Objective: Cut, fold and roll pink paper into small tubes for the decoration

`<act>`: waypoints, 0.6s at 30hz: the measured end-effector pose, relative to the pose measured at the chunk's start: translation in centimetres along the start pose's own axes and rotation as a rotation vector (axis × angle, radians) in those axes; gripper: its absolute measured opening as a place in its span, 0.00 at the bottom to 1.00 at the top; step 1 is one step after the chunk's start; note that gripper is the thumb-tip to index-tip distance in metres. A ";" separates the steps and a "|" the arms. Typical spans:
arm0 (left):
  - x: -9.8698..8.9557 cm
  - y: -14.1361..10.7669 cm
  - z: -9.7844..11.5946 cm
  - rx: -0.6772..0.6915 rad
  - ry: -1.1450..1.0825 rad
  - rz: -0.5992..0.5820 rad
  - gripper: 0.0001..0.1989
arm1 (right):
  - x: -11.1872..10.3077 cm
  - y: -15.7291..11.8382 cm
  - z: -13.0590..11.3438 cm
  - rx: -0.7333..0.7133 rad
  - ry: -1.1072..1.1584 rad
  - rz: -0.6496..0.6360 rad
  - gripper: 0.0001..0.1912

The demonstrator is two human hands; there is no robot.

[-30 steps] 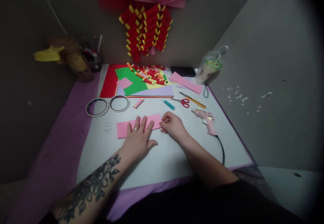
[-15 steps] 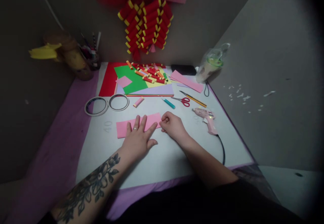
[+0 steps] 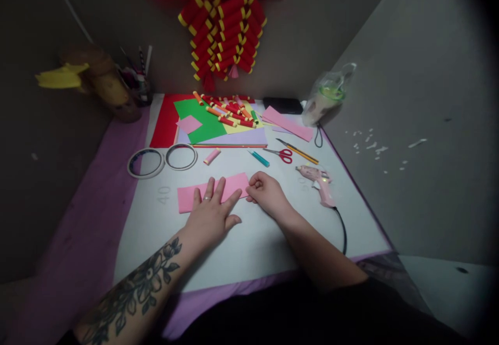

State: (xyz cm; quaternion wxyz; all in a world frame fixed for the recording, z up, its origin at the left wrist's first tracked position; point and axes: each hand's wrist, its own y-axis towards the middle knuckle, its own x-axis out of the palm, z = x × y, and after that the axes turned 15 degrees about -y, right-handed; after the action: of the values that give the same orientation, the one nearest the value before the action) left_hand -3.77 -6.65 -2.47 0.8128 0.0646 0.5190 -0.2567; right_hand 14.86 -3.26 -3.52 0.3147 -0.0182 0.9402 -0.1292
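Observation:
A folded pink paper strip (image 3: 187,198) lies on the white table sheet. My left hand (image 3: 210,215) rests flat across it with its fingers spread. At the strip's right end, my right hand (image 3: 267,191) has its fingers pinched together on the paper's edge. Just beyond the strip lie a small pink roll (image 3: 212,156), a teal cutter (image 3: 259,157), red-handled scissors (image 3: 286,155) and a yellow craft knife (image 3: 300,151).
Two tape rolls (image 3: 146,163) (image 3: 181,157) lie at the left, and a pink glue gun (image 3: 323,186) with a cord at the right. Behind are coloured sheets (image 3: 195,121), several small paper rolls (image 3: 234,119), a black phone (image 3: 283,106) and a bagged cup (image 3: 325,98).
The whole view has shifted slightly. Both hands keep almost the same pose on the pink strip.

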 end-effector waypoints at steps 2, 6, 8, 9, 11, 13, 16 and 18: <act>0.0 0.0 0.0 0.002 -0.001 -0.002 0.33 | 0.0 0.0 0.0 -0.008 -0.020 0.008 0.06; 0.1 0.0 -0.1 0.007 -0.006 0.003 0.33 | 0.0 0.0 -0.1 -0.021 -0.073 0.026 0.05; 0.1 0.1 -0.1 0.008 -0.003 0.006 0.33 | 0.0 0.0 -0.1 -0.029 -0.110 0.037 0.05; 0.1 0.0 -0.1 0.007 -0.001 0.005 0.33 | -0.1 0.0 -0.1 -0.033 -0.127 0.040 0.06; 0.1 0.0 -0.1 0.003 0.001 0.003 0.33 | -0.1 0.0 -0.1 -0.044 -0.147 0.042 0.06; 0.1 0.0 0.0 0.002 -0.002 0.001 0.33 | -0.1 0.0 0.0 -0.055 -0.159 0.042 0.06; 0.0 0.0 0.0 0.002 -0.013 -0.004 0.33 | 0.0 -0.1 0.2 -0.074 -0.190 0.054 0.06; 0.0 0.1 0.0 0.001 -0.017 -0.009 0.32 | 0.0 -0.2 0.2 -0.091 -0.222 0.072 0.07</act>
State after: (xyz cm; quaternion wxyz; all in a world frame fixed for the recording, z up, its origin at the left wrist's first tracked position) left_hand -3.74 -6.59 -2.46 0.8160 0.0602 0.5122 -0.2611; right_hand 14.97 -3.47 -3.67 0.4199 -0.0130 0.9046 -0.0721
